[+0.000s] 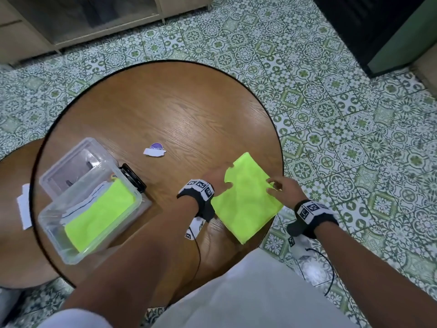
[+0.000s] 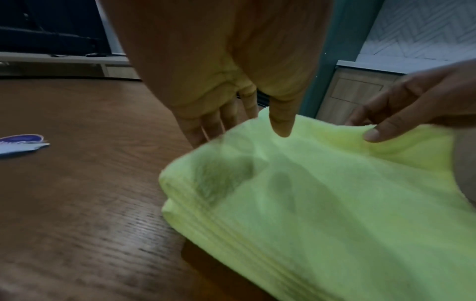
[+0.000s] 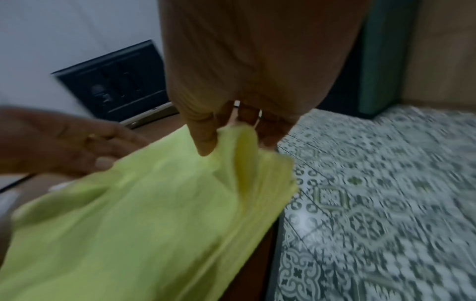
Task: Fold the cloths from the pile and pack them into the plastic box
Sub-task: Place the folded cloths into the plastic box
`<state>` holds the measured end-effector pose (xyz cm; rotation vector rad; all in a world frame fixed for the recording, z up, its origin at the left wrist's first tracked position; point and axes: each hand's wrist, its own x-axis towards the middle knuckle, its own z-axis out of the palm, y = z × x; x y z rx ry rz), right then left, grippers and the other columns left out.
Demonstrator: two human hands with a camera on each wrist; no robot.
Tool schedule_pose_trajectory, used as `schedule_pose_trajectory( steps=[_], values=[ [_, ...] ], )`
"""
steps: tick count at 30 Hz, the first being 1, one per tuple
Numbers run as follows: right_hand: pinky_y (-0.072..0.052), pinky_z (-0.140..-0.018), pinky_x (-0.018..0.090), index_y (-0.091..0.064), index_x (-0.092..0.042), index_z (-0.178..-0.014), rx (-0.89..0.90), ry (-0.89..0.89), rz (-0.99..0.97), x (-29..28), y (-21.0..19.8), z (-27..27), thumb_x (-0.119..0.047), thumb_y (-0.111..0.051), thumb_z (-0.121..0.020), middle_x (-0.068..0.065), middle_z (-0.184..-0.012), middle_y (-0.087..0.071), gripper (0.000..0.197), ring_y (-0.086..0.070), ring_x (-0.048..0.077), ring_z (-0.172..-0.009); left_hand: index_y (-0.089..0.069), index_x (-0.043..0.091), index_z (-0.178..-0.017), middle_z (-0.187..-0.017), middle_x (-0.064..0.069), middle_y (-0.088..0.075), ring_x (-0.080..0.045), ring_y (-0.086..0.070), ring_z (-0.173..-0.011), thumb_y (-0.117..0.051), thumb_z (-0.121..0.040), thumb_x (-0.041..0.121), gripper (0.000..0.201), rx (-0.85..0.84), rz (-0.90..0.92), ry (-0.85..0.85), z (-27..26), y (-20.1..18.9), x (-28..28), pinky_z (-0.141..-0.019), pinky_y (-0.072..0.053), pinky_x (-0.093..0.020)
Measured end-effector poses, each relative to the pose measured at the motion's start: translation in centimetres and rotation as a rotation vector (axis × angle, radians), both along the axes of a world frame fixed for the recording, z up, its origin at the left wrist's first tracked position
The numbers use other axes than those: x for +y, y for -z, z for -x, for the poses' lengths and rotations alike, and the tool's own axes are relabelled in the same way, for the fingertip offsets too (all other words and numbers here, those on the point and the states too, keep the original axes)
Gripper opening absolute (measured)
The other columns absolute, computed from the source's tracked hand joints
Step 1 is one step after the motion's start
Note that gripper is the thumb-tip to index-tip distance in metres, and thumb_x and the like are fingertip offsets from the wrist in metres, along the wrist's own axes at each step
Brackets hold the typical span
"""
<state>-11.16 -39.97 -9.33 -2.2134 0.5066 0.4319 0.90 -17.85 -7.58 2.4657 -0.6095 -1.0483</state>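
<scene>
A folded yellow-green cloth (image 1: 246,202) lies on the right side of the round wooden table (image 1: 165,110), its near corner over the table's edge. My left hand (image 1: 223,178) holds its left edge, fingers slipped beneath and thumb on top (image 2: 282,130). My right hand (image 1: 273,187) pinches the cloth's right edge, where the thumb (image 3: 206,146) presses a raised layer against the fingers behind it. At the left stands the clear plastic box (image 1: 50,229), and inside it lies another folded yellow-green cloth (image 1: 99,216).
The box's clear lid (image 1: 71,166) lies behind it, with a black object (image 1: 132,177) beside it. A small white and purple label (image 1: 155,150) sits mid-table. White paper (image 1: 23,207) rests on a lower table at left. Patterned floor tiles (image 1: 354,138) surround the table.
</scene>
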Motion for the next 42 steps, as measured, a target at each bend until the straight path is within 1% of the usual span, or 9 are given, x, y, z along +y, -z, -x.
schedule_pose_trajectory(
  steps=[4,13,18,22,28,33,36,39,42],
  values=[
    [-0.044,-0.089,0.032,-0.064,-0.018,-0.091,-0.030,-0.169,0.083,1.4,-0.9,-0.9,-0.007,-0.071,-0.079,0.006,-0.113,-0.051,0.018,-0.053,0.023,-0.107,-0.052,0.014,-0.128,-0.138,-0.009,-0.047,-0.027,-0.044,-0.130,-0.069,-0.086,0.022,0.046,-0.133,0.006,-0.050,0.2,0.1,0.6,-0.106,-0.036,-0.034],
    [-0.036,-0.107,0.035,-0.033,-0.014,-0.147,-0.039,-0.064,0.125,1.6,-2.3,-3.6,-0.012,-0.079,-0.072,0.010,-0.149,-0.033,0.088,-0.036,0.028,-0.137,-0.038,0.010,-0.145,-0.148,-0.009,-0.041,-0.025,-0.045,-0.129,-0.062,-0.091,0.022,0.060,0.110,-0.008,-0.008,2.1,-1.0,-1.6,-0.098,-0.038,-0.028],
    [-0.031,-0.112,0.033,-0.017,-0.030,-0.154,0.132,-0.069,-0.282,-0.3,-3.6,-3.9,-0.045,-0.091,-0.060,-0.010,-0.153,-0.032,0.121,-0.033,0.013,-0.140,-0.044,0.004,-0.141,-0.143,-0.014,-0.047,-0.032,-0.046,-0.131,-0.058,-0.085,-0.006,0.058,0.504,0.290,-0.351,2.4,-6.2,-0.6,-0.101,-0.039,-0.033],
    [-0.043,-0.107,0.042,-0.046,-0.015,-0.140,0.271,0.168,-0.737,0.0,-5.1,-2.2,-0.065,-0.088,-0.044,0.006,-0.142,-0.053,0.116,-0.055,0.024,-0.125,-0.054,0.002,-0.131,-0.131,-0.023,-0.058,-0.042,-0.057,-0.118,-0.063,-0.074,0.004,0.058,0.860,0.573,-0.840,1.7,-8.5,4.6,-0.097,-0.047,-0.056],
    [-0.057,-0.087,0.043,-0.067,-0.011,-0.123,0.293,0.446,-1.473,8.7,-6.5,-1.8,-0.037,-0.091,-0.058,0.011,-0.126,-0.066,0.074,-0.066,0.026,-0.111,-0.054,0.004,-0.132,-0.131,-0.017,-0.060,-0.036,-0.058,-0.120,-0.065,-0.080,0.014,0.054,0.927,0.923,-0.998,3.9,-10.2,10.5,-0.096,-0.049,-0.052],
    [-0.059,-0.080,0.037,-0.063,-0.009,-0.124,0.208,0.313,-1.041,13.7,-8.0,-4.1,-0.031,-0.077,-0.077,0.011,-0.112,-0.072,0.054,-0.070,0.027,-0.098,-0.054,0.006,-0.134,-0.131,-0.016,-0.060,-0.034,-0.059,-0.120,-0.066,-0.085,0.031,0.056,0.850,0.932,-1.167,4.3,-11.0,15.4,-0.100,-0.046,-0.051],
    [-0.049,-0.100,0.038,-0.038,-0.022,-0.146,0.050,0.058,-0.714,15.6,-9.8,-5.9,-0.040,-0.077,-0.075,-0.001,-0.141,-0.053,0.083,-0.057,0.017,-0.120,-0.059,0.008,-0.127,-0.128,-0.014,-0.063,-0.028,-0.062,-0.116,-0.049,-0.097,0.036,0.043,0.654,0.855,-1.204,4.5,-11.5,18.1,-0.103,-0.044,-0.048],
    [-0.038,-0.108,0.031,0.001,-0.035,-0.155,-0.091,-0.126,-0.583,17.9,-12.5,-7.6,-0.022,-0.063,-0.094,-0.012,-0.155,-0.021,0.090,-0.035,0.007,-0.137,-0.055,0.012,-0.130,-0.130,-0.010,-0.062,-0.027,-0.062,-0.116,-0.049,-0.099,0.022,0.033,0.479,0.868,-1.134,5.0,-12.6,20.8,-0.101,-0.047,-0.047],
    [-0.046,-0.094,0.014,-0.005,-0.030,-0.156,-0.257,-0.187,-0.674,19.7,-16.3,-8.9,0.004,-0.058,-0.092,-0.018,-0.150,-0.029,0.089,-0.047,-0.012,-0.123,-0.064,0.016,-0.119,-0.116,-0.004,-0.070,-0.022,-0.067,-0.105,-0.050,-0.095,0.002,0.031,0.320,0.964,-1.066,5.0,-15.2,23.8,-0.089,-0.055,-0.038]
  ],
)
